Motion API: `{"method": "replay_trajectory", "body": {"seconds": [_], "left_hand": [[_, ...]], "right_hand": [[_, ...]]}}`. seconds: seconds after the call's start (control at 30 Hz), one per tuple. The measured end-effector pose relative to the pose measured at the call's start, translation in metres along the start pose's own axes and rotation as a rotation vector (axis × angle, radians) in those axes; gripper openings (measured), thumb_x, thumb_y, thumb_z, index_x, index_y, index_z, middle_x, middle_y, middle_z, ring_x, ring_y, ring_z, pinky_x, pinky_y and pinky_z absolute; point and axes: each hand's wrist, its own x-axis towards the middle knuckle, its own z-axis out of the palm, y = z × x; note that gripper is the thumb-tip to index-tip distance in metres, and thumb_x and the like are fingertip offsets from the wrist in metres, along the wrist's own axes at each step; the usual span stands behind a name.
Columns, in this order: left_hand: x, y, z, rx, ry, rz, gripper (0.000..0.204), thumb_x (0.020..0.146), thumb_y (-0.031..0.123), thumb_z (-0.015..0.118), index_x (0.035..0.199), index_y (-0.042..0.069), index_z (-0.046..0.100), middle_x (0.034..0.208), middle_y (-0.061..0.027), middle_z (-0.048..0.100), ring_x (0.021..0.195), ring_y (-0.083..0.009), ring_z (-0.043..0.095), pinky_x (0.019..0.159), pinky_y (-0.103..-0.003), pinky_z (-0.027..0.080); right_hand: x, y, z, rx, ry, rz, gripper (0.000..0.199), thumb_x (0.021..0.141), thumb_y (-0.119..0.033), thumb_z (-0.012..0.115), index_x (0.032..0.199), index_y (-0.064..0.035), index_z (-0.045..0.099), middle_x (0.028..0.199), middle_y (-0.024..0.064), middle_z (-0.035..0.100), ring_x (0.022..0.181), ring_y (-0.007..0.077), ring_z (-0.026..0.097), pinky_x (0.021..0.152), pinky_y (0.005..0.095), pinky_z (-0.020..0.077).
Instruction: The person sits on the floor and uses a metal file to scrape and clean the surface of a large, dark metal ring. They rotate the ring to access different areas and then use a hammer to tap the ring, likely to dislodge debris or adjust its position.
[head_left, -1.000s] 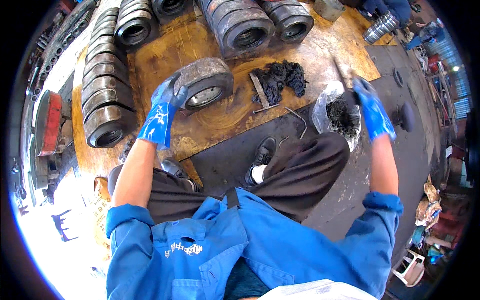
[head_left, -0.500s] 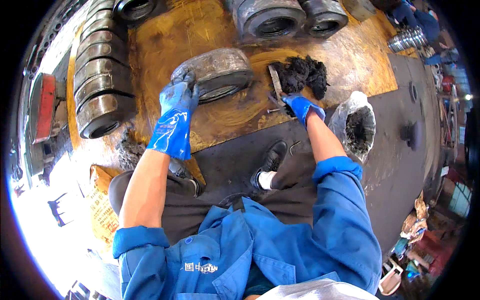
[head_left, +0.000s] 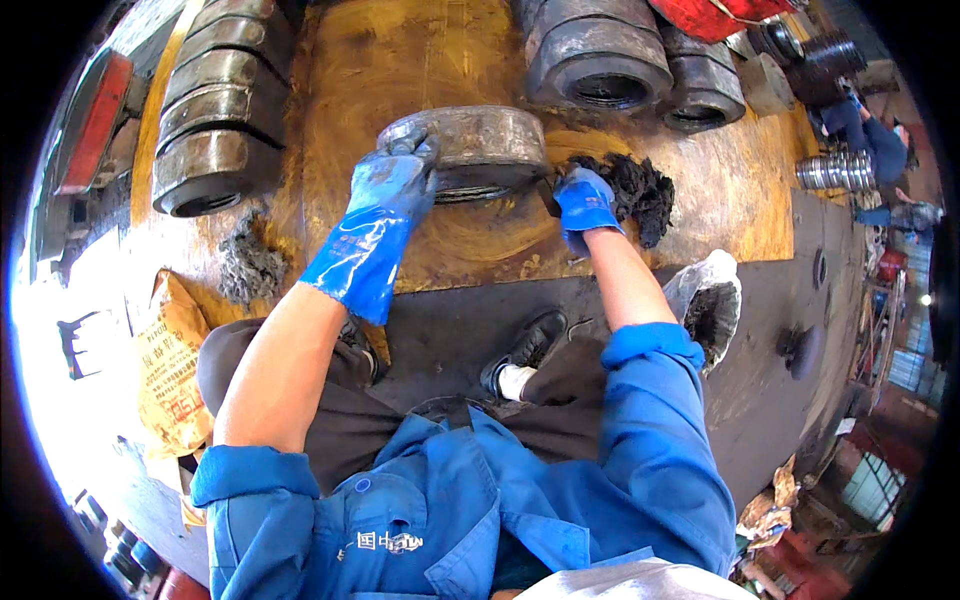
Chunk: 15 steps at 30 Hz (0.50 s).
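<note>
A thick, worn metal ring (head_left: 490,135) is tipped up on the yellowish board, its bore facing toward me. My left hand (head_left: 388,195), in a blue rubber glove, is closed on the ring's left end, fingers over the top edge. My right hand (head_left: 584,200), gloved the same way, is closed beside the ring's right end. A dark flat strip (head_left: 548,197) pokes out on the left of that fist; most of it is hidden. Just right of the fist lies a lumpy black greasy clump (head_left: 648,200).
Rows of similar rings (head_left: 215,165) lie at left, with more rings (head_left: 600,75) at the far right. A plastic bag (head_left: 722,280) with dark stuff stands right of my knee. Grey fibrous waste (head_left: 250,265) and a paper sack (head_left: 170,370) are at left. Another person (head_left: 880,140) is far right.
My right hand has moved away from the board's near edge, up between the ring and the black clump. My left hand stays on the ring. The whole view has shifted.
</note>
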Motion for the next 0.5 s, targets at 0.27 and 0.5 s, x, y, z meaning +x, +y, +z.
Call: {"method": "replay_trajectory", "body": {"seconds": [0.27, 0.5], "left_hand": [[-0.004, -0.006, -0.001, -0.094, -0.081, -0.024, 0.051, 0.09, 0.023, 0.066, 0.14, 0.013, 0.059, 0.145, -0.0164, 0.058, 0.124, -0.0372, 0.061, 0.105, -0.047, 0.051], [-0.004, -0.015, -0.006, -0.205, -0.058, -0.01, 0.038, 0.09, 0.025, 0.064, 0.125, 0.012, 0.067, 0.129, -0.0167, 0.068, 0.115, -0.0377, 0.066, 0.1, -0.048, 0.054]], "right_hand": [[-0.041, -0.058, 0.022, -0.479, -0.316, -0.304, 0.023, 0.079, -0.026, 0.071, 0.099, -0.0202, 0.081, 0.107, 0.0105, 0.077, 0.101, 0.0314, 0.074, 0.08, 0.048, 0.0615], [-0.083, -0.123, 0.053, -0.468, -0.338, -0.396, 0.028, 0.072, -0.028, 0.074, 0.097, -0.0206, 0.083, 0.11, 0.0095, 0.078, 0.102, 0.03, 0.075, 0.083, 0.0452, 0.0625]]}}
